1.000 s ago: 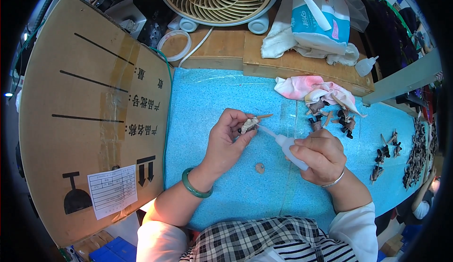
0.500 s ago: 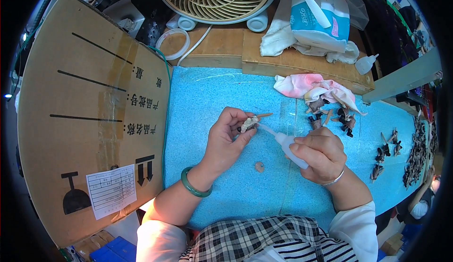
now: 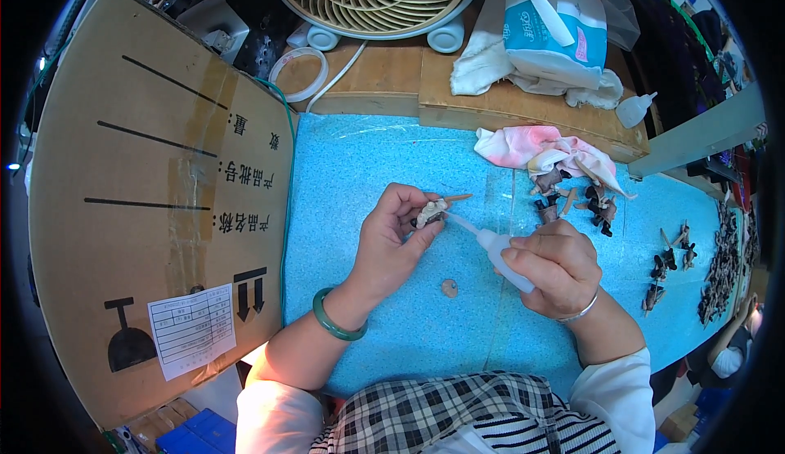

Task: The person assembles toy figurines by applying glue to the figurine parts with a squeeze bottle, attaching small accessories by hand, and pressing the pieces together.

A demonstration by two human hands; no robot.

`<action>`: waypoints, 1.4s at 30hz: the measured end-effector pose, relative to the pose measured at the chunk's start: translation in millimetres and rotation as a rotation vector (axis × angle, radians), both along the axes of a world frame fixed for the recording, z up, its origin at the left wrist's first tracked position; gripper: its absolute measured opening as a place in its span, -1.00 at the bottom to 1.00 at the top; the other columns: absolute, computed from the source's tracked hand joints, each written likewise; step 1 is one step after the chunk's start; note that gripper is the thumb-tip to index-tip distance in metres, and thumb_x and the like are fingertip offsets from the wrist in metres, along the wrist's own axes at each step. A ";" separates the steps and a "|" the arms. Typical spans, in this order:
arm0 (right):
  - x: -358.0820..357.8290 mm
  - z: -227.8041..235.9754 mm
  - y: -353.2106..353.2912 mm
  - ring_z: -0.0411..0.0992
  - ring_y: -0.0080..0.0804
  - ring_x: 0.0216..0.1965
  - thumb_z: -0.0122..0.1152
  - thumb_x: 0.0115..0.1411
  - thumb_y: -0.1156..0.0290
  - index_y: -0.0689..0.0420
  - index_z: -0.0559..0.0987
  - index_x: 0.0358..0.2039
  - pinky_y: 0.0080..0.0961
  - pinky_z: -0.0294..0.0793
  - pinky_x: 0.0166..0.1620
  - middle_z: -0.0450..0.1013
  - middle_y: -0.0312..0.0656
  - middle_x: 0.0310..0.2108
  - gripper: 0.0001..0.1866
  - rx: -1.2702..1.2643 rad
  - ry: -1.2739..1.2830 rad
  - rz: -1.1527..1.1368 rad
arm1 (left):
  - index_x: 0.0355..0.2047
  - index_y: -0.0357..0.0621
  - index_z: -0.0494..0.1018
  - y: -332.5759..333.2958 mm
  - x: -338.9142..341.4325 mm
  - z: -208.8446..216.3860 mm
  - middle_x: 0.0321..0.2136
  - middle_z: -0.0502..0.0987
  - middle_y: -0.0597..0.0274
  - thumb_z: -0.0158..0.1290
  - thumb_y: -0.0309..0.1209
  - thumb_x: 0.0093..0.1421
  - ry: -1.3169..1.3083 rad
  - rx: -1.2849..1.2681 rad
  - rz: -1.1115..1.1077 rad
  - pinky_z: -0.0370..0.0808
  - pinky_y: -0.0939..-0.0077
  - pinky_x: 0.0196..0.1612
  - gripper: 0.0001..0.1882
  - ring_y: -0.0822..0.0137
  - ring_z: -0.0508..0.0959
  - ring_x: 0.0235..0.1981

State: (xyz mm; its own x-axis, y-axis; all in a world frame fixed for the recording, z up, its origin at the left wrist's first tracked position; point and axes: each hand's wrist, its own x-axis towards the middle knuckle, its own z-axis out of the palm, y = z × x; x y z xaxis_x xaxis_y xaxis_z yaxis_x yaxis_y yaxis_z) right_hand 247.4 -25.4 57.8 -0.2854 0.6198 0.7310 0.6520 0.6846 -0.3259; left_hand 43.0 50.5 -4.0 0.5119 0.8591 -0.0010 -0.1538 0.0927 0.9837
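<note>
Over the middle of the blue tabletop (image 3: 392, 339), my left hand (image 3: 394, 229) pinches a small figurine (image 3: 431, 213) in pale and dark tones. A thin tan stick-like part (image 3: 459, 197) juts from it to the right. In my right hand (image 3: 560, 266) is a white squeeze bottle (image 3: 505, 259), gripped by its body and tilted. Its narrow nozzle points up and left, with the tip at or very near the figurine; whether they touch I cannot tell. A small round brownish disc (image 3: 449, 288) lies on the table below my hands.
A large cardboard box (image 3: 163, 209) walls off the left side. At the back stand a fan (image 3: 372, 0), a tissue pack (image 3: 556, 37) and a second small bottle (image 3: 634, 109). Several figurine pieces (image 3: 601, 209) lie by a pink-and-white cloth (image 3: 531, 147), with a heap (image 3: 719, 266) farther right.
Almost nothing differs. Both hands keep their places, with the bottle's nozzle still at the figurine; the view has shifted very slightly.
</note>
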 end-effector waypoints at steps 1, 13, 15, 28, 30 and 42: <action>-0.1 0.3 0.0 0.40 -0.40 -0.55 0.25 -0.24 0.66 0.21 0.58 -0.31 -0.58 0.39 -0.57 0.46 -0.18 -0.40 -0.65 -0.001 0.000 0.003 | -0.19 -0.19 0.22 0.0 -0.1 0.0 -0.14 0.45 0.11 0.01 -0.78 0.07 -0.003 0.001 -0.001 0.45 0.47 -0.01 -0.65 0.28 0.49 -0.06; 0.5 -1.6 0.2 0.40 -0.40 -0.56 0.26 -0.24 0.66 0.21 0.58 -0.30 -0.58 0.39 -0.58 0.46 -0.18 -0.39 -0.63 0.007 -0.005 -0.002 | -0.19 -0.18 0.23 0.1 0.3 -0.4 -0.14 0.45 0.11 0.01 -0.78 0.08 -0.012 -0.004 -0.008 0.45 0.47 -0.01 -0.66 0.29 0.50 -0.06; 0.2 -1.1 0.1 0.40 -0.39 -0.55 0.25 -0.23 0.66 0.21 0.58 -0.30 -0.59 0.39 -0.58 0.46 -0.18 -0.39 -0.63 0.004 -0.004 -0.001 | -0.19 -0.18 0.23 0.1 0.0 -0.1 -0.14 0.45 0.11 0.01 -0.77 0.08 -0.012 -0.005 -0.007 0.45 0.47 -0.01 -0.66 0.29 0.50 -0.06; 0.2 -1.0 -0.2 0.40 -0.40 -0.55 0.27 -0.23 0.66 0.21 0.58 -0.31 -0.58 0.39 -0.58 0.46 -0.19 -0.39 -0.64 -0.002 -0.006 0.002 | -0.21 -0.19 0.23 0.7 -0.1 1.3 -0.15 0.46 0.11 0.02 -0.76 0.08 -0.010 0.003 -0.008 0.45 0.47 -0.02 -0.67 0.29 0.50 -0.07; 0.3 -2.0 -0.4 0.40 -0.40 -0.55 0.27 -0.24 0.66 0.21 0.58 -0.31 -0.58 0.39 -0.58 0.46 -0.19 -0.39 -0.64 0.004 0.001 0.001 | -0.20 -0.19 0.23 0.3 -0.1 1.1 -0.15 0.46 0.11 0.02 -0.76 0.08 -0.011 -0.002 -0.007 0.45 0.47 -0.02 -0.67 0.29 0.50 -0.07; 0.9 -3.2 1.4 0.41 -0.39 -0.55 0.29 -0.25 0.65 0.20 0.58 -0.31 -0.58 0.39 -0.57 0.46 -0.18 -0.38 -0.63 0.007 0.009 -0.003 | -0.20 -0.18 0.23 1.0 0.2 1.2 -0.15 0.46 0.11 0.02 -0.76 0.07 -0.004 -0.002 -0.008 0.45 0.49 -0.01 -0.66 0.30 0.49 -0.05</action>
State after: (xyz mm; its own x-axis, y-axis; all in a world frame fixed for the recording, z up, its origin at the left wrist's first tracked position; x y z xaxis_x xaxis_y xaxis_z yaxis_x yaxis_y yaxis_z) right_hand 248.3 -24.0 54.5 -0.2769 0.6155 0.7378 0.6512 0.6849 -0.3269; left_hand 43.1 51.6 -2.8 0.5191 0.8547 -0.0006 -0.1572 0.0961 0.9829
